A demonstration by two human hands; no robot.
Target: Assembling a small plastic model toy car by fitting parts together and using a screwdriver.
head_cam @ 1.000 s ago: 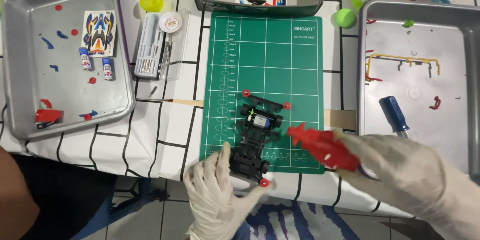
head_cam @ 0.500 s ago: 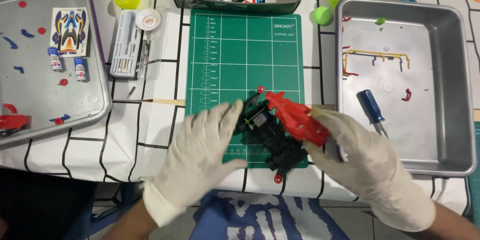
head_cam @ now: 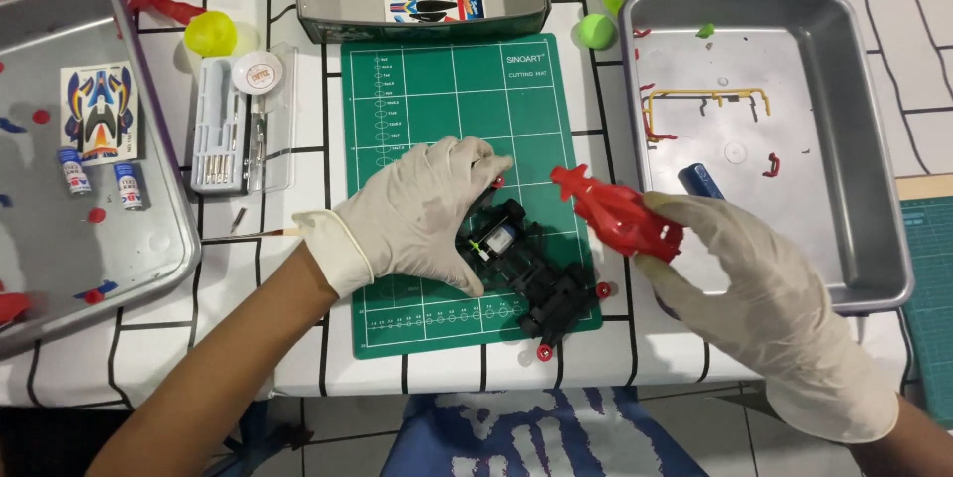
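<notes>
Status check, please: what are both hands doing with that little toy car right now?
Left hand steadying black car chassis on green mat. Right hand holding red car shell just above and beside the chassis. Nothing between shell and chassis.

The left hand [head_cam: 422, 214] hides part of the black chassis [head_cam: 526, 269].

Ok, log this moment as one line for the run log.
left hand: steadying black toy car chassis on green cutting mat | right hand: holding red car body shell beside chassis
</notes>
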